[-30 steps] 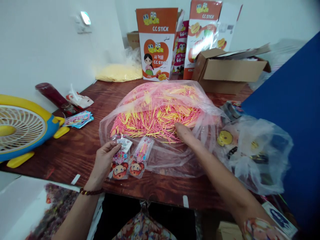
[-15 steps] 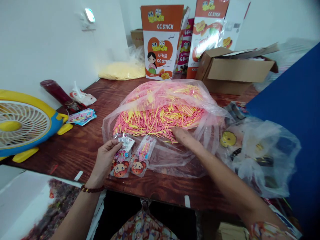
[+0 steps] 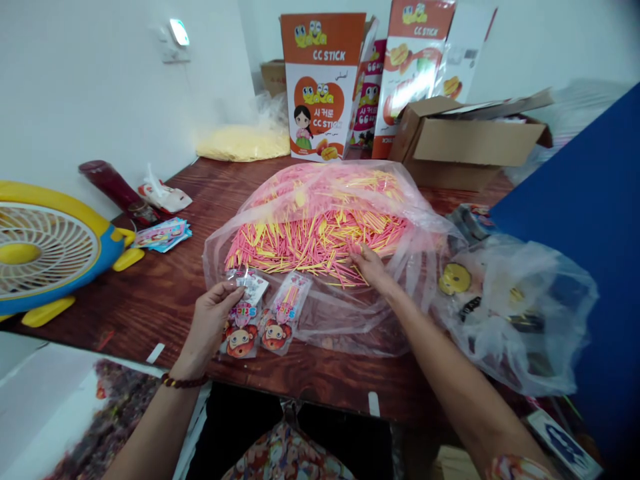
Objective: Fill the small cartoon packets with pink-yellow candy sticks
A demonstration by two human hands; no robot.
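Note:
A large clear plastic bag [image 3: 360, 330] lies on the table with its mouth towards me, heaped with thin pink and yellow sticks [image 3: 300, 240]. My left hand [image 3: 215, 310] pinches the top of a small clear packet [image 3: 241, 337] printed with a red-haired cartoon face. A similar packet [image 3: 280, 327] lies flat just right of it, with a few sticks visible inside. At the front right edge of the heap is my right hand [image 3: 369, 267], its fingers curled in on the sticks; how many they hold is hard to see.
A yellow and blue fan [image 3: 50, 247] stands at the left, near a dark red bottle [image 3: 113, 187] and printed packets [image 3: 164, 233]. Printed cartons [image 3: 320, 87] and an open cardboard box [image 3: 465, 143] line the back. Another clear bag [image 3: 540, 313] sits at right beside a blue panel [image 3: 590, 200].
My right hand has shifted slightly right at the heap's edge, its fingers now curled in on the sticks. My left hand still pinches the packet in the same place.

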